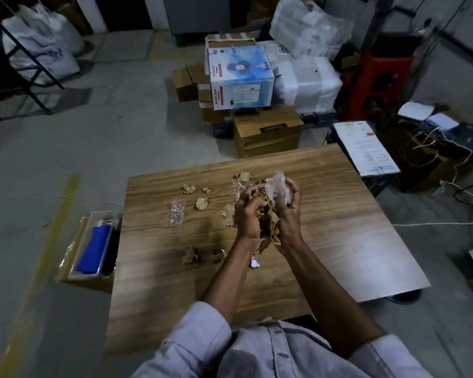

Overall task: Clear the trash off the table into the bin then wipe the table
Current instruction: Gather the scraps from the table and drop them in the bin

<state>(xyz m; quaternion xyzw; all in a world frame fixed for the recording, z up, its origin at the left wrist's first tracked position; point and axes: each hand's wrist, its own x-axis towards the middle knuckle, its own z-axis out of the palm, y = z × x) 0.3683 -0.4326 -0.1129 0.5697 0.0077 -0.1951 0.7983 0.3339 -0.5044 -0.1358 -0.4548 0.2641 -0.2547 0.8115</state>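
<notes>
Over the middle of the wooden table (339, 227), my left hand (247, 214) and my right hand (288, 214) together clutch a bundle of crumpled brown paper and clear plastic trash (271, 203). Loose scraps still lie on the tabletop: several brown paper bits (201, 203), a clear plastic wrapper (176, 212), two crumpled pieces (190, 255) near me and a small foil wrapper (255, 263). A cardboard box (74, 279) lined with clear plastic stands on the floor at the table's left edge, with a blue cloth (94, 249) in it.
Stacked cardboard boxes (265, 132) and white wrapped bundles (306, 83) stand beyond the table's far edge. A red stool (374, 83), a white-topped box (363, 148) and loose cables (448, 186) crowd the right side. A black rack (17, 64) stands far left.
</notes>
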